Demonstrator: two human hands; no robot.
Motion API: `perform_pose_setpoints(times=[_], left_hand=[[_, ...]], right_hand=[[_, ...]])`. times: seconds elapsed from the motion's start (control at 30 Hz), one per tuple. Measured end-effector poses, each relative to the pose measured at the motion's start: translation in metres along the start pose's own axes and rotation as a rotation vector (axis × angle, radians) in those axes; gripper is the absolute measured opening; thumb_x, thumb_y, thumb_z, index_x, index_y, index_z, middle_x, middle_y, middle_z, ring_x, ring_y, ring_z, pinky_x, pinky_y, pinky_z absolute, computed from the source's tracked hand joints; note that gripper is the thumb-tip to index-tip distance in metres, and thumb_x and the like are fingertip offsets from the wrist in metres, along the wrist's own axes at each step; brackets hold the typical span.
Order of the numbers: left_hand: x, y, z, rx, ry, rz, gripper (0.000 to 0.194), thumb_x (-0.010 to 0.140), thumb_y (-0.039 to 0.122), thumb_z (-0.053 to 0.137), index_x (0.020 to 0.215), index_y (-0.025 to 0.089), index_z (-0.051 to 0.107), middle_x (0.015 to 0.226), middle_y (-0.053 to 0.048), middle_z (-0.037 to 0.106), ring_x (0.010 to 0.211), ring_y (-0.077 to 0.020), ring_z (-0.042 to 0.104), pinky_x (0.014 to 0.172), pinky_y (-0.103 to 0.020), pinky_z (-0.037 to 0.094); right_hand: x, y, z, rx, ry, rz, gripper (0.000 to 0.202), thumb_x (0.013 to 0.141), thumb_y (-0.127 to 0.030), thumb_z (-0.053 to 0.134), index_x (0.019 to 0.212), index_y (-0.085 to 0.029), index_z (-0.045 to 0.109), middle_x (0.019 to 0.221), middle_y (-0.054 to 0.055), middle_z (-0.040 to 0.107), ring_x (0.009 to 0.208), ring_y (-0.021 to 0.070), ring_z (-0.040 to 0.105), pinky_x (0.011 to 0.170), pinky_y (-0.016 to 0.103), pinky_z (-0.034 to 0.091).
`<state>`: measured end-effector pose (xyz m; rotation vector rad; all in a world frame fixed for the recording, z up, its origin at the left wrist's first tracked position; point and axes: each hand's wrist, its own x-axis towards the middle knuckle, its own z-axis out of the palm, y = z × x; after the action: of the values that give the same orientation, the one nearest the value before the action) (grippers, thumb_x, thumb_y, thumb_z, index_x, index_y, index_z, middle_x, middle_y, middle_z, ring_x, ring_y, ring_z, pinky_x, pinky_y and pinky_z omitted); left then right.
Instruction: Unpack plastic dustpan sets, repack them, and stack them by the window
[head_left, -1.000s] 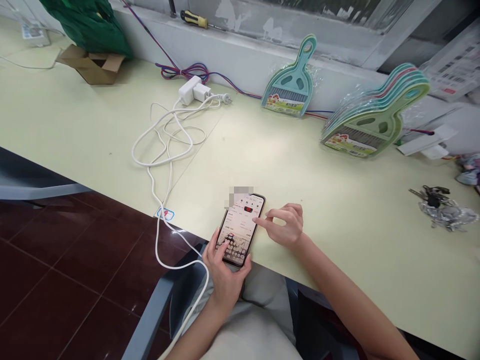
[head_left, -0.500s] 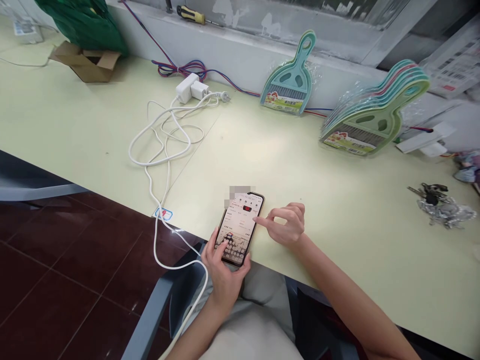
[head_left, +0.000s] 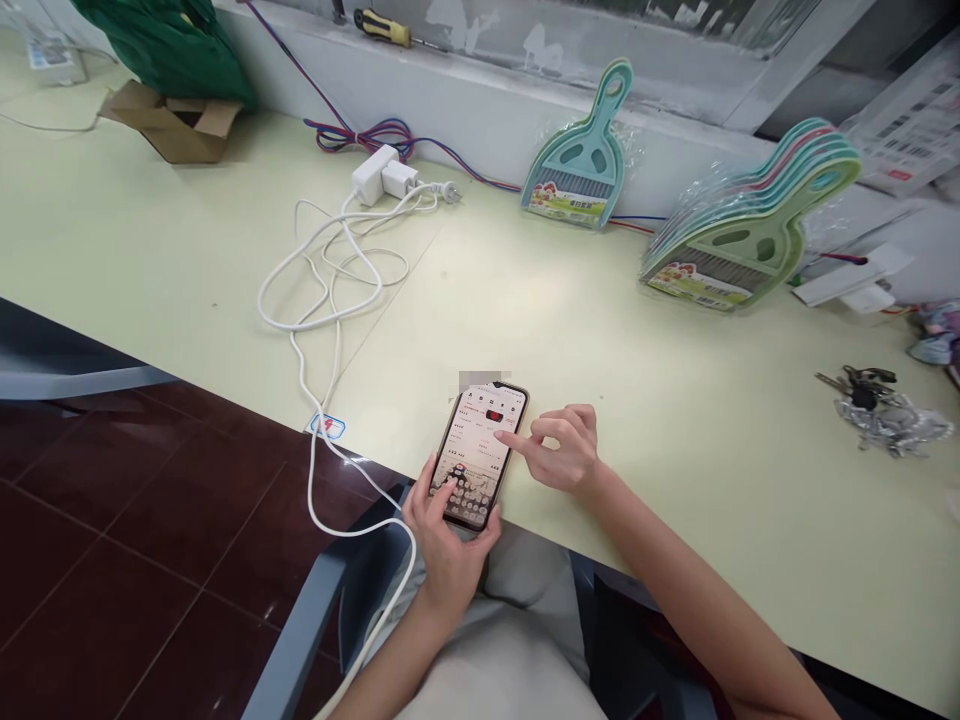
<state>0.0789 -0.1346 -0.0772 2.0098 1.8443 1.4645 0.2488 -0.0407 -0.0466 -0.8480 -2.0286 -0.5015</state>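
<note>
A smartphone lies tilted at the near edge of the table, its screen lit with a page on top and a keyboard below. My left hand grips the phone's lower end, thumb on one side and fingers on the other, one finger over the keyboard. Beside the phone's right edge is my right hand, holding nothing. Its index finger is stretched out over the screen while the other fingers are bent; whether the tip touches the glass I cannot tell.
A white power strip with looped white cable lies left of centre. Packaged dustpan-and-brush sets lean at the back right, with a single set nearby. Keys rest at far right, a cardboard box at back left.
My right index finger has moved slightly left, farther over the phone screen. My left hand and the phone have stayed in place.
</note>
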Motion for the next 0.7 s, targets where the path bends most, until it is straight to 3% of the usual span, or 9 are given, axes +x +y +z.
perform_pose_setpoints(times=[0.17, 0.3, 0.43, 0.7], left_hand=[[-0.002, -0.002, 0.001, -0.007, -0.013, -0.012, 0.061, 0.071, 0.025, 0.073, 0.12, 0.022, 0.038, 0.134, -0.018, 0.048, 0.119, -0.0297, 0.049, 0.092, -0.046, 0.039], [-0.002, -0.001, 0.001, -0.005, -0.005, -0.009, 0.062, 0.07, 0.025, 0.074, 0.12, 0.022, 0.038, 0.133, -0.018, 0.049, 0.12, -0.0296, 0.049, 0.093, -0.046, 0.038], [-0.001, 0.0, 0.001, 0.002, -0.004, -0.019, 0.06, 0.071, 0.026, 0.073, 0.12, 0.023, 0.038, 0.132, -0.017, 0.049, 0.118, -0.0294, 0.05, 0.092, -0.046, 0.039], [-0.001, 0.0, 0.001, -0.004, -0.006, -0.012, 0.06, 0.07, 0.025, 0.073, 0.119, 0.023, 0.038, 0.132, -0.017, 0.049, 0.119, -0.0297, 0.049, 0.092, -0.047, 0.039]], right_hand=[[-0.003, -0.004, 0.002, -0.026, -0.039, 0.029, 0.047, 0.083, -0.011, 0.059, 0.119, -0.041, 0.064, 0.073, -0.001, 0.043, 0.065, 0.01, 0.043, 0.072, 0.029, 0.034], [-0.007, -0.006, 0.004, -0.048, -0.136, 0.095, 0.051, 0.084, -0.01, 0.059, 0.122, -0.044, 0.061, 0.085, 0.001, 0.047, 0.077, 0.0117, 0.047, 0.077, 0.026, 0.039], [-0.008, -0.005, 0.005, -0.037, -0.202, 0.067, 0.049, 0.085, -0.008, 0.058, 0.119, -0.043, 0.063, 0.091, 0.002, 0.049, 0.085, 0.0127, 0.048, 0.081, 0.025, 0.041], [-0.026, 0.002, 0.007, 0.067, -0.072, 0.084, 0.027, 0.084, -0.021, 0.067, 0.104, -0.038, 0.07, 0.084, 0.001, 0.056, 0.074, 0.0122, 0.051, 0.071, 0.027, 0.04]])
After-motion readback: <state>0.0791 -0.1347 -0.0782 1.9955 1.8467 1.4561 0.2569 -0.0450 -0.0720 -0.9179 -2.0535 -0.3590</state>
